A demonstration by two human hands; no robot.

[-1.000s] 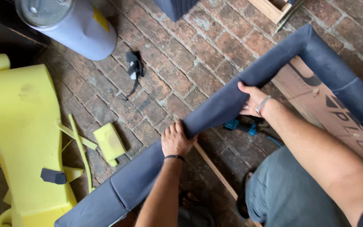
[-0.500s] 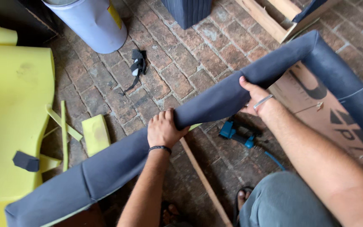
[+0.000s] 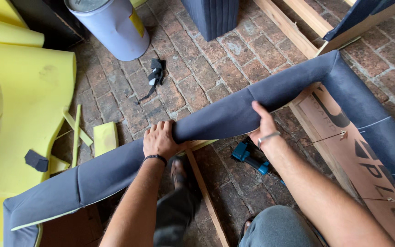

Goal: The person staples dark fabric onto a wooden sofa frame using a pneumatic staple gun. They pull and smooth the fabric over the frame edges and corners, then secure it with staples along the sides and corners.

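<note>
A long padded frame rail covered in dark grey fabric [image 3: 216,120] runs from the lower left up to a corner at the upper right. My left hand [image 3: 160,139] grips the rail's near edge over the fabric, a dark band on its wrist. My right hand [image 3: 264,126] presses on the fabric further right, thumb up against the rail, a metal bracelet on the wrist. Brown cardboard backing [image 3: 366,169] fills the frame's inside at the right. A blue power tool [image 3: 248,155] lies on the brick floor between my arms.
Yellow foam sheets [image 3: 28,105] and foam offcuts [image 3: 104,137] lie at the left. A pale grey drum [image 3: 110,27] stands at the top, with a dark upholstered piece [image 3: 211,16] beside it. Wooden slats [image 3: 293,27] lie at the upper right, and another slat [image 3: 204,196] under the rail.
The view has shifted and the rail sits lower left in frame. My left hand has slid along the rail's edge; my right hand stays pressed on the fabric.
</note>
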